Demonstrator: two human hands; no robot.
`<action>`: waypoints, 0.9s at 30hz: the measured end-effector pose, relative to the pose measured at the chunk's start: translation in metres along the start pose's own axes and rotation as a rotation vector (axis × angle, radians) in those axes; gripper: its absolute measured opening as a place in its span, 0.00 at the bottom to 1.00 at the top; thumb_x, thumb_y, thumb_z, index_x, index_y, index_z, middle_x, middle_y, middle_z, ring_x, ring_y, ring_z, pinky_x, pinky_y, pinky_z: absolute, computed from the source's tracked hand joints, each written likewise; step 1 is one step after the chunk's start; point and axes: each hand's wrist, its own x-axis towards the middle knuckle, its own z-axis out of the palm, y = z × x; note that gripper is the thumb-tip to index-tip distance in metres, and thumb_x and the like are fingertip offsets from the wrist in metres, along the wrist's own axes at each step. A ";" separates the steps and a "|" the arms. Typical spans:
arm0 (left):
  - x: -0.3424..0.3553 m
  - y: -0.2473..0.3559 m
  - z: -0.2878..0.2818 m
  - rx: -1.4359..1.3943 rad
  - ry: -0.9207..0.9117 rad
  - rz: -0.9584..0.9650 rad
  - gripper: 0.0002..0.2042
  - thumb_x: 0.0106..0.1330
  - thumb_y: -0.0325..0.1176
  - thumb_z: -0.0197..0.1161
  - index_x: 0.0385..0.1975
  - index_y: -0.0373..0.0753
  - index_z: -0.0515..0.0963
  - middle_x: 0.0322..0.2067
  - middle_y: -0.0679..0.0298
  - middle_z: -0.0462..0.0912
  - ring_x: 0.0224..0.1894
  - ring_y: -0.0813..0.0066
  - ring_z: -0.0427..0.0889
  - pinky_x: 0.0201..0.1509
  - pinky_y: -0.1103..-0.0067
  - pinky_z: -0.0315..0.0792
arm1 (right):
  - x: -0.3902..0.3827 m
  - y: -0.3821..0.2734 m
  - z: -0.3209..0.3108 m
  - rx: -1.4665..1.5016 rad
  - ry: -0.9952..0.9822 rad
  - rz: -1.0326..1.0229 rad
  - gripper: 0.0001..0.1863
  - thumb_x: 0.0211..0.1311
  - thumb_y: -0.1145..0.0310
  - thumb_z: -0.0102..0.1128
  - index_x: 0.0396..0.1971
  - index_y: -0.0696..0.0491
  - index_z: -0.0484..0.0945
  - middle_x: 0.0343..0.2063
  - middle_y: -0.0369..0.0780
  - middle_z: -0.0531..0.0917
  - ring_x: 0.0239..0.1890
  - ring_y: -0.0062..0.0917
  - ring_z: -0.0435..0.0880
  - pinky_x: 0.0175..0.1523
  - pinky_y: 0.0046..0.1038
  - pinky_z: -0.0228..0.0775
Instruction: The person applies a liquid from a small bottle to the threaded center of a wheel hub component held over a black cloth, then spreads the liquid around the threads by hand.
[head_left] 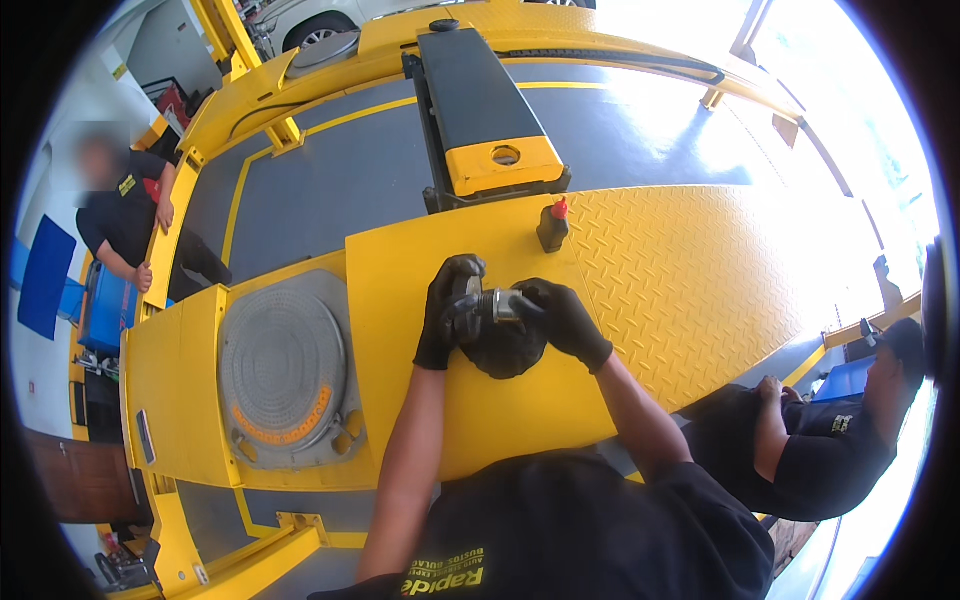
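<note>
Both my hands wear black gloves and meet over the yellow platform (400, 265). My left hand (449, 312) is closed around the dark, ribbed end of a cylindrical metal part (506, 305). From the other side my right hand (562, 318) grips the part's shiny silver end with its fingers. What kind of part it is I cannot make out. Just under it, on the platform, lies a dark rounded thing (505, 350), partly hidden by my hands. A small black bottle with a red cap (553, 228) stands upright beyond my right hand.
To the left, a round grey turntable plate (283, 360) is set in the platform. A black and yellow jack beam (480, 110) spans the gap ahead. Diamond-patterned plate (680, 270) extends right. One person (130, 200) stands at far left, another (830, 430) at right. A white car (330, 20) is behind.
</note>
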 end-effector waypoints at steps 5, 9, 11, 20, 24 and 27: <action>-0.003 -0.005 -0.003 -0.093 0.052 -0.037 0.24 0.58 0.41 0.69 0.52 0.37 0.73 0.53 0.56 0.76 0.63 0.58 0.75 0.77 0.59 0.63 | -0.022 -0.023 0.003 -0.665 0.275 -0.864 0.22 0.56 0.60 0.78 0.50 0.51 0.85 0.48 0.43 0.84 0.54 0.42 0.83 0.56 0.40 0.77; -0.003 -0.002 0.001 -0.102 0.067 -0.062 0.24 0.58 0.40 0.68 0.52 0.37 0.73 0.53 0.56 0.75 0.64 0.58 0.74 0.77 0.58 0.64 | -0.005 -0.010 0.000 -0.110 0.132 -0.121 0.25 0.55 0.62 0.77 0.53 0.50 0.83 0.52 0.41 0.83 0.55 0.42 0.81 0.59 0.42 0.75; -0.005 -0.004 -0.010 -0.036 0.041 -0.045 0.24 0.58 0.40 0.68 0.53 0.37 0.73 0.54 0.56 0.75 0.65 0.57 0.74 0.77 0.58 0.65 | 0.000 -0.007 0.001 0.096 -0.129 0.115 0.26 0.55 0.62 0.77 0.55 0.50 0.82 0.54 0.42 0.82 0.55 0.43 0.81 0.60 0.43 0.75; -0.002 -0.002 -0.001 -0.074 0.049 -0.053 0.25 0.58 0.41 0.68 0.53 0.37 0.73 0.54 0.55 0.75 0.64 0.58 0.73 0.75 0.60 0.65 | -0.004 0.002 0.003 0.122 0.206 0.040 0.26 0.64 0.63 0.73 0.60 0.54 0.78 0.49 0.47 0.85 0.51 0.42 0.85 0.61 0.36 0.76; -0.004 -0.002 -0.005 -0.053 0.050 -0.027 0.24 0.59 0.41 0.68 0.53 0.37 0.73 0.54 0.55 0.76 0.64 0.59 0.73 0.76 0.61 0.63 | -0.017 -0.029 -0.003 -0.270 -0.005 -0.386 0.26 0.69 0.67 0.70 0.64 0.55 0.74 0.50 0.45 0.85 0.50 0.29 0.86 0.56 0.31 0.78; -0.004 -0.002 0.000 -0.021 0.052 -0.020 0.24 0.59 0.40 0.68 0.53 0.37 0.74 0.53 0.55 0.76 0.63 0.59 0.74 0.75 0.63 0.64 | -0.021 -0.033 -0.002 -0.416 0.188 -0.676 0.27 0.66 0.62 0.74 0.60 0.57 0.76 0.50 0.49 0.87 0.53 0.38 0.88 0.58 0.34 0.79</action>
